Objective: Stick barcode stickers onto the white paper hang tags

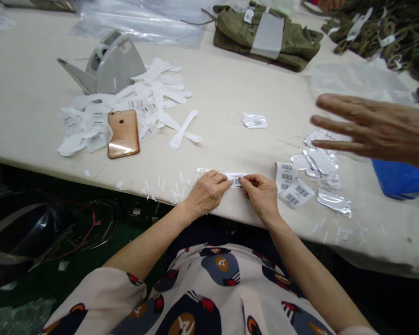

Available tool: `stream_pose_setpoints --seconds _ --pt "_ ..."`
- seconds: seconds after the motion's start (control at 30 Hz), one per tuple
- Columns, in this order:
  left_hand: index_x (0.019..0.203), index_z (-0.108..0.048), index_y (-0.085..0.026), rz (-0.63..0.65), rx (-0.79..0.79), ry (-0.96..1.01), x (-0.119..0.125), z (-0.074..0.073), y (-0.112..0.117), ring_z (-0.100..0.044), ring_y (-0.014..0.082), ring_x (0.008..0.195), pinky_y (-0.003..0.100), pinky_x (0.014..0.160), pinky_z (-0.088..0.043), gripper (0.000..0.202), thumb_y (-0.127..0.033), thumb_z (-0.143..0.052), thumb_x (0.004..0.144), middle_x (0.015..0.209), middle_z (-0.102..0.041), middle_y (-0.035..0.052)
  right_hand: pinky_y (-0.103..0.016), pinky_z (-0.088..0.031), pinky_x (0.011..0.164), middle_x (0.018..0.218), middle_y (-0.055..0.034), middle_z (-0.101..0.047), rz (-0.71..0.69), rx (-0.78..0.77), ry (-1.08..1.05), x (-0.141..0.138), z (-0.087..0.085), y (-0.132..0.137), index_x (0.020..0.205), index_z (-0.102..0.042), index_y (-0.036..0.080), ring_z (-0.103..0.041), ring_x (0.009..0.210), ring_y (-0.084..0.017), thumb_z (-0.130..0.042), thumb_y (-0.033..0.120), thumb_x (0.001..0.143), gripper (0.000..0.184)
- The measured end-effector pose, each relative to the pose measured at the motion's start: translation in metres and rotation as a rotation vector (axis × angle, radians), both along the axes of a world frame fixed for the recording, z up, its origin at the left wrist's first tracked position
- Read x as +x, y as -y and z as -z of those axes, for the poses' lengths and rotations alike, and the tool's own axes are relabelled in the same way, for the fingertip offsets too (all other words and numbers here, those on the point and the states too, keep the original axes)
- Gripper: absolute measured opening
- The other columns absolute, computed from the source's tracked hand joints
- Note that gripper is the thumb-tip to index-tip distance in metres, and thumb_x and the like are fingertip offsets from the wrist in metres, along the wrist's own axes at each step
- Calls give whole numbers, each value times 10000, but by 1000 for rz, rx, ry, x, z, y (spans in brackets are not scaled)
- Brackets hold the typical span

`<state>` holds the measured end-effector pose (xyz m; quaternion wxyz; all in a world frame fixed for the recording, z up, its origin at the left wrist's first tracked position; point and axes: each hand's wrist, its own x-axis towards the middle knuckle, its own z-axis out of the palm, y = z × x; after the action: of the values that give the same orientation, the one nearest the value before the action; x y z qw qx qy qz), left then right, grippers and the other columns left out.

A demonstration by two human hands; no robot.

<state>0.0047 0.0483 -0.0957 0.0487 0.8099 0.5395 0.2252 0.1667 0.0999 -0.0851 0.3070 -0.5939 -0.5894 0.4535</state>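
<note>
At the table's front edge, a small white barcode label [235,179] lies between my hands. My left hand [209,191] presses its left end with fingers closed, partly over a clear plastic packet [203,172]. My right hand [262,194] pinches the label's right end between thumb and forefinger. Just right of that hand lie sheets of barcode stickers [295,191] and a clear packet [334,203]. Behind them is a pile of tags in clear packets [321,160]. Another tagged packet [254,121] lies farther back, apart from the pile.
Another person's hand [373,128] reaches in from the right with fingers spread, above a blue object [401,179]. To the left are a phone [123,134], white paper strips [183,130] and a grey tape dispenser [115,65]. Folded green garments [265,35] lie at the back.
</note>
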Motion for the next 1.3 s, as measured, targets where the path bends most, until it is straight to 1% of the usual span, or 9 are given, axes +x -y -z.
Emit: stream_pose_setpoints --seconds 0.3,0.47,0.57,0.63,0.73,0.8,1.1,1.2,1.3 --pt "933 -596 -157 3 -35 -75 1 -5 -1 -463 183 833 319 781 -413 270 -178 -330 887 887 -581 70 -245 -409 527 556 0 -601 -58 102 172 -1 0 1 713 -630 168 -538 497 -129 -563 391 726 234" --pt "928 -582 -163 -5 -59 -119 2 -8 1 -456 189 822 321 733 -406 236 -157 -354 869 840 -563 65 -279 -425 578 693 -47 -664 -187 338 470 -3 -4 3 823 -618 170 -602 595 -177 -482 378 796 250" --pt "916 -572 -168 -6 -78 -153 2 -6 1 -453 190 824 325 724 -399 201 -159 -381 854 838 -552 59 -287 -402 520 739 -76 -671 -158 448 724 -3 -5 4 1015 -577 142 -598 567 -194 -491 370 804 322" --pt "903 -569 -171 -7 -86 -167 2 -5 1 -453 191 829 328 722 -395 187 -161 -391 847 845 -550 59 -300 -409 545 834 -107 -675 -182 618 807 -1 -2 7 1038 -586 144 -613 639 -210 -472 343 829 310" --pt "908 -566 -174 -13 -105 -168 2 -5 2 -453 187 831 328 721 -393 181 -157 -400 839 843 -548 62 -322 -422 736 1005 -92 -661 -401 914 721 7 7 15 1014 -628 175 -604 882 -218 -416 260 872 269" --pt "917 -564 -174 -16 -116 -170 3 -6 2 -455 187 837 329 725 -395 174 -162 -412 833 846 -548 63 -337 -395 823 1077 -66 -644 -493 1014 666 13 13 19 1056 -620 177 -569 974 -219 -410 238 878 282" --pt "850 -586 -170 -23 -120 -140 5 -5 5 -496 201 850 338 729 -423 133 -166 -461 802 872 -587 68 -375 -408 807 1049 -77 -650 -425 1128 642 26 29 16 1059 -603 143 -561 932 -242 -421 293 870 302" --pt "839 -610 -166 -14 -173 49 0 -9 1 -540 182 846 319 762 -449 106 -205 -541 768 873 -621 69 -393 -419 847 1020 -112 -643 -394 1102 570 33 38 16 1034 -596 141 -569 936 -249 -389 360 877 340" --pt "827 -619 -175 -129 -123 306 -34 -29 -22 -570 147 836 284 787 -462 97 -220 -553 771 852 -645 49 -389 -426 877 1044 -116 -625 -380 1073 512 42 47 14 1070 -569 168 -575 960 -247 -395 394 868 349"
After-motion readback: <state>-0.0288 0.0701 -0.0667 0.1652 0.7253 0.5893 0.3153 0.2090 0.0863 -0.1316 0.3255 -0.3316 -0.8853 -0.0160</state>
